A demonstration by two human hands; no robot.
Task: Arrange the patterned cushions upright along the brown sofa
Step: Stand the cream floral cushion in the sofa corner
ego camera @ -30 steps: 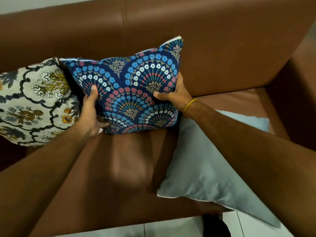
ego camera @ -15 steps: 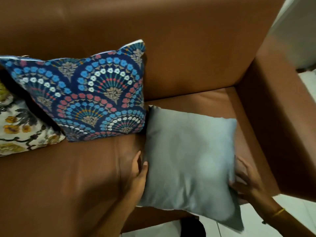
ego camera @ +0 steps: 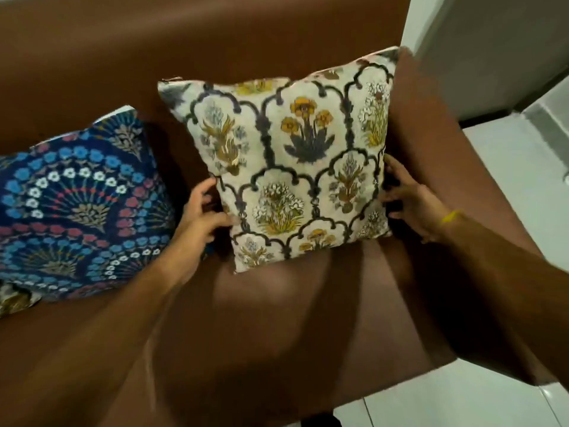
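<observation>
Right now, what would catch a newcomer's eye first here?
The cream flowered cushion stands upright at the right end of the brown sofa, with the left hand gripping one side edge and the right hand against the other. To its left a dark blue cushion with fan patterns leans on the backrest.

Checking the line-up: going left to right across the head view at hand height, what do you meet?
Dark blue fan-patterned cushion → left hand → cream floral-patterned cushion → right hand → brown sofa armrest
</observation>
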